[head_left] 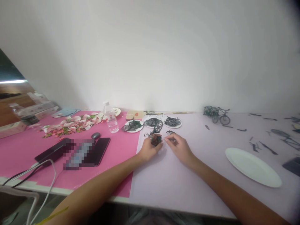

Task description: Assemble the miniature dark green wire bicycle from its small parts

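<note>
My left hand is closed around a dark model bicycle, held above the white sheet near the middle of the table. One spoked wheel of it points up and away, and a brownish part shows by my thumb. Just to the right, my right hand pinches thumb and forefinger together beside the model. Between those fingertips is something thin and pale, too small to name. Beyond the hands, plates hold dark wheels and dark green pieces.
A water bottle stands left of the plates, near pink flower pieces. Phones and a cable lie front left. To the right are an oval white plate, a standing model bicycle and scattered dark parts.
</note>
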### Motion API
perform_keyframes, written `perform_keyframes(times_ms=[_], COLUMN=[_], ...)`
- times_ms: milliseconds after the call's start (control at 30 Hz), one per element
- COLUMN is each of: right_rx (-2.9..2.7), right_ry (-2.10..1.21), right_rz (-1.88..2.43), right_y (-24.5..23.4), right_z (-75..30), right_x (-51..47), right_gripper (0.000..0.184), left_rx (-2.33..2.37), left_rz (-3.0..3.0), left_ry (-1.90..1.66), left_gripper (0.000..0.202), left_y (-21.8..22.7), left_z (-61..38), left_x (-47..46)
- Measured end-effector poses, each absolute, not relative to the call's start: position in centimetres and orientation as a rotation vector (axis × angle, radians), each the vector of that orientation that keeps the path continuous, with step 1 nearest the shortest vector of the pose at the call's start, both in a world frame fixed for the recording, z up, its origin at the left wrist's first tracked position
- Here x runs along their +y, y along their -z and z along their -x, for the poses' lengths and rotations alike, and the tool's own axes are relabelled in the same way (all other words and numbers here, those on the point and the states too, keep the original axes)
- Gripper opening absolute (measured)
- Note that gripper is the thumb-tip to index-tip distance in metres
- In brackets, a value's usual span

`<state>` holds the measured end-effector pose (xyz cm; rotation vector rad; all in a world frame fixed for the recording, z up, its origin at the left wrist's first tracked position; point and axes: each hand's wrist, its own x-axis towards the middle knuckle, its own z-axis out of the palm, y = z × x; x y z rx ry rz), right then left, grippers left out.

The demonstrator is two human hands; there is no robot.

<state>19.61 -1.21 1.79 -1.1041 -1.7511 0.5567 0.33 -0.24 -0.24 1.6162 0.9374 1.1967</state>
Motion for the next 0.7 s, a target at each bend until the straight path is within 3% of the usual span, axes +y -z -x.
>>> perform_keyframes(times_ms=[700], right_rx=[-1.951], right_ry=[-0.577], right_rz=[1.282], right_y=[-2.7], right_z=[-19.7], right_x=[-2.5], right_gripper=[0.020], left_rx=[1.073], left_rz=[-1.690], left_ry=[-1.242], left_gripper=[0.033], left_y=[0.3], left_z=[-0.3], left_x=[-0.1])
